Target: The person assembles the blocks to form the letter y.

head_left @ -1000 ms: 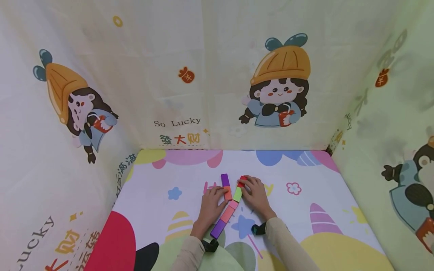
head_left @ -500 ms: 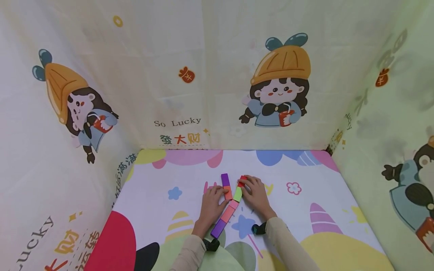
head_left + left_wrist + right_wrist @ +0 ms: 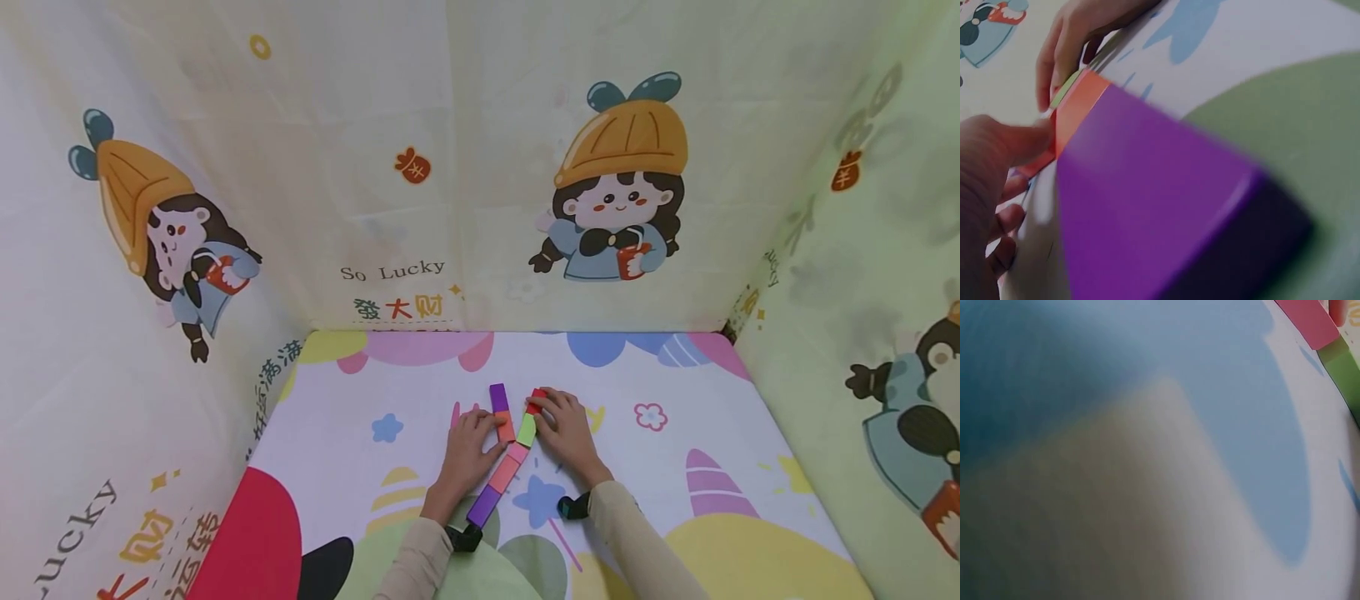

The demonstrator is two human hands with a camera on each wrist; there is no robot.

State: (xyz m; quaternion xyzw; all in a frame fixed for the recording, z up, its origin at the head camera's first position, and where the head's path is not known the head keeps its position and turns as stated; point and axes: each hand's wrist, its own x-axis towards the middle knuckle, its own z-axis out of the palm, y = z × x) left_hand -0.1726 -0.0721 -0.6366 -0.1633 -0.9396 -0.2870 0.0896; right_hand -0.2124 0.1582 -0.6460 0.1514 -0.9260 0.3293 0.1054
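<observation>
Coloured blocks form a Y on the printed mat. Its stem has a purple block [image 3: 483,507], an orange block [image 3: 504,474] and a pink block [image 3: 518,452]. One branch pairs an orange-red block [image 3: 506,432] with a purple block [image 3: 498,397]; the other pairs a green block [image 3: 527,431] with a red block [image 3: 534,407]. My left hand [image 3: 467,454] holds the orange-red block between thumb and fingers. At the right branch, my right hand [image 3: 567,433] has curled fingers on the red block. The stem's purple block [image 3: 1147,187] looms large in the left wrist view.
The mat [image 3: 600,533] carries printed shapes. Cloth walls with cartoon figures stand behind [image 3: 495,167] and at both sides. Black wrist bands with cameras sit low, the left one [image 3: 465,538] near the stem's purple block.
Both hands stay at the same blocks. The left wrist shifts very slightly, and the left branch shows almost no movement.
</observation>
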